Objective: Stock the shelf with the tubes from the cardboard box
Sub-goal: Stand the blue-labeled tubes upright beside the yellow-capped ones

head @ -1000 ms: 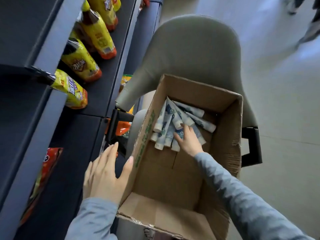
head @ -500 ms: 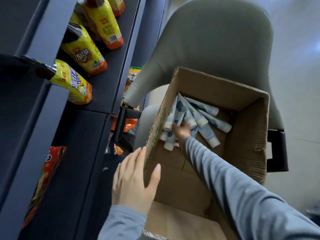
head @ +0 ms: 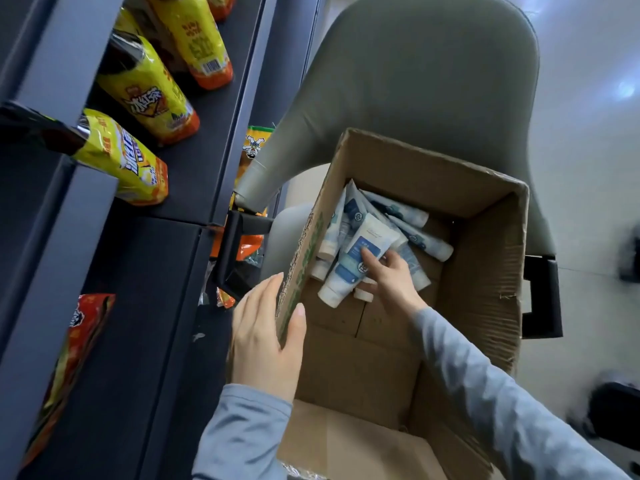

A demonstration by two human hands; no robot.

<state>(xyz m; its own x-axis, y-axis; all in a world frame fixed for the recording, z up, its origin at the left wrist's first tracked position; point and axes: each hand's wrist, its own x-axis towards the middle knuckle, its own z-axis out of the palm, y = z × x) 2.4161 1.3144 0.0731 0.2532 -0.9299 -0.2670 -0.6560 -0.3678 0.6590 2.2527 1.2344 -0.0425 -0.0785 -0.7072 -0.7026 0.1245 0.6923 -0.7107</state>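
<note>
An open cardboard box (head: 485, 258) stands on the seat of a grey chair. Several white-and-blue tubes (head: 414, 233) lie piled at its far left corner. My right hand (head: 391, 280) is inside the box and grips a white tube with a blue label (head: 360, 258), lifting it off the pile. My left hand (head: 266, 336) holds the box's left wall, thumb inside and fingers outside. The dark shelf (head: 162, 271) runs along the left.
Yellow bottles (head: 145, 91) lie on the upper shelf board. A red snack bag (head: 69, 355) sits lower left, and orange snack bags show behind the chair's black armrest (head: 235, 251). The grey chair back (head: 433, 81) rises behind the box. Pale floor lies to the right.
My right hand has closed on a tube and raised it from the pile. My left hand has moved onto the box's left wall. The view has come closer to the box.
</note>
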